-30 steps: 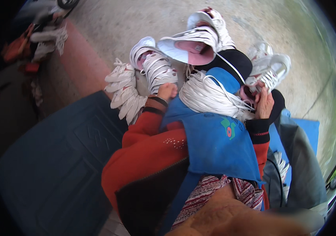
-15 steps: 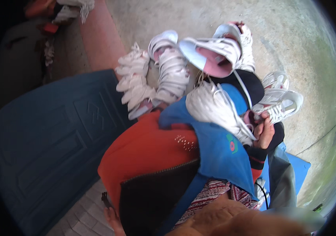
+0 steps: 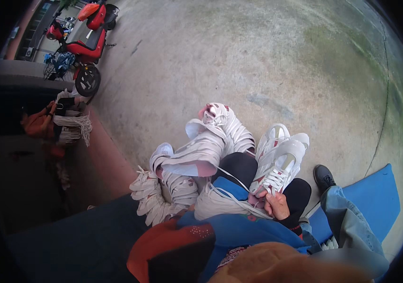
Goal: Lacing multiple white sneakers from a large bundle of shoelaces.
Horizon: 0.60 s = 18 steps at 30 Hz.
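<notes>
My right hand [image 3: 277, 206] is closed at the lower end of a white laced shoe upper [image 3: 274, 179], its fingers pinching near the laces and a pink lining. Against my lap and blue apron [image 3: 239, 228] lies a bundle of white shoe uppers [image 3: 211, 203]. Nested uppers [image 3: 196, 153] fan out beyond it, with a loose white lace trailing toward my right hand. My left arm, in a red sleeve [image 3: 168, 240], reaches toward the stacks on the left. Only a sliver of skin shows at its end; the left fingers are hidden behind the uppers.
More stacked uppers [image 3: 152, 198] stand at the left beside a dark panel [image 3: 78, 240]. A denim-clad leg [image 3: 347, 217] and a black shoe [image 3: 324, 177] are at the right by a blue mat [image 3: 376, 203]. Far left are a red scooter [image 3: 88, 47] and another person [image 3: 41, 122].
The view has tilted up, bringing in the scooter, the other person and more concrete floor. My right hand stays at the upper's laces. The stacks appear lower in the picture.
</notes>
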Each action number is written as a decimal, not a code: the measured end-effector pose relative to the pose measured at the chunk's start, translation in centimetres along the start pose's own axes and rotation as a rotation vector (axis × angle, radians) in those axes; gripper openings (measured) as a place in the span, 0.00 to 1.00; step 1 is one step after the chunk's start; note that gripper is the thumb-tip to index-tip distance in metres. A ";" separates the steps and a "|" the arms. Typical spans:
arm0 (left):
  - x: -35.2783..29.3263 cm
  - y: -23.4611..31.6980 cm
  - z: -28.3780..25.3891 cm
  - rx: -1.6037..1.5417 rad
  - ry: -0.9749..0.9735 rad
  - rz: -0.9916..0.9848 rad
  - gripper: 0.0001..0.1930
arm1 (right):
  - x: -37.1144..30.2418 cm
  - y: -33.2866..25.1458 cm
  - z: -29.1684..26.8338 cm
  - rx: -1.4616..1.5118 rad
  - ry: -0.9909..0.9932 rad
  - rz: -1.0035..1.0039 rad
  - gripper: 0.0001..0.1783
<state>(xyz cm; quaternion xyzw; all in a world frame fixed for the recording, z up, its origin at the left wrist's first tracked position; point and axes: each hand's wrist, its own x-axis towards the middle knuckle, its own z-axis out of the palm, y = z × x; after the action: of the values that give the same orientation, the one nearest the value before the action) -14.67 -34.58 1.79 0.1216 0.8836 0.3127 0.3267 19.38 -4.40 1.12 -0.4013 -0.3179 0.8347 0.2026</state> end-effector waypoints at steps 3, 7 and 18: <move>6.0 -0.9 4.7 0.096 -0.027 0.102 0.20 | 0.6 1.0 -0.4 -0.029 0.001 -0.024 0.17; 10.7 -1.7 8.8 0.250 -0.073 0.183 0.19 | 0.7 1.1 1.1 -0.110 0.126 -0.116 0.16; 9.1 14.3 11.2 -0.417 -0.498 0.461 0.15 | -2.6 2.7 4.7 -0.150 0.413 -0.375 0.17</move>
<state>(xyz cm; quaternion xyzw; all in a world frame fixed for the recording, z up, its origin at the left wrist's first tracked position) -14.05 -14.37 -0.34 0.3199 0.6443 0.5117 0.4698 16.98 -9.59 2.88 -0.5108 -0.3994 0.6575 0.3838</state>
